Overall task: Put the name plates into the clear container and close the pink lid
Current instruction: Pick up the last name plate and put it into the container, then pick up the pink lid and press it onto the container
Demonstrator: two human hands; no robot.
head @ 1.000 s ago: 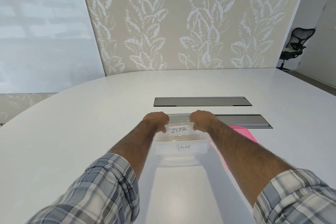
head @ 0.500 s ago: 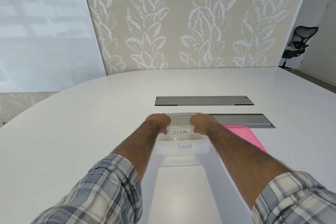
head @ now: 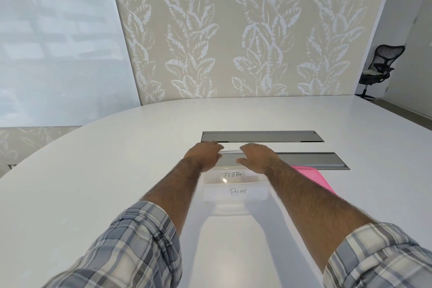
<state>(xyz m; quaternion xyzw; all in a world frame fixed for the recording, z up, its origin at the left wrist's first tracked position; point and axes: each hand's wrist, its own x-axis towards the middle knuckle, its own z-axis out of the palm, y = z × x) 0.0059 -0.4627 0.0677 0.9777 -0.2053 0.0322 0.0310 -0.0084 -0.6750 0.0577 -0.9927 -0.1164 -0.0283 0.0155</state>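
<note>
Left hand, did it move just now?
Yes, slightly forward: the left hand now reaches the near edge of the far grey slot, earlier short of it.

Open tabletop (head: 93,194) spreads wide to the left of the container (head: 236,203) and on its near side, between the forearms (head: 173,192). On the right the lid (head: 314,176) lies flat close beside the container, partly under the right forearm. The left hand (head: 203,155) and right hand (head: 258,158) curl over the far rim, and two plates (head: 231,176) fill the inside. Just behind, two grey hatches (head: 261,136) are set into the tabletop, low enough to pass over.
</note>
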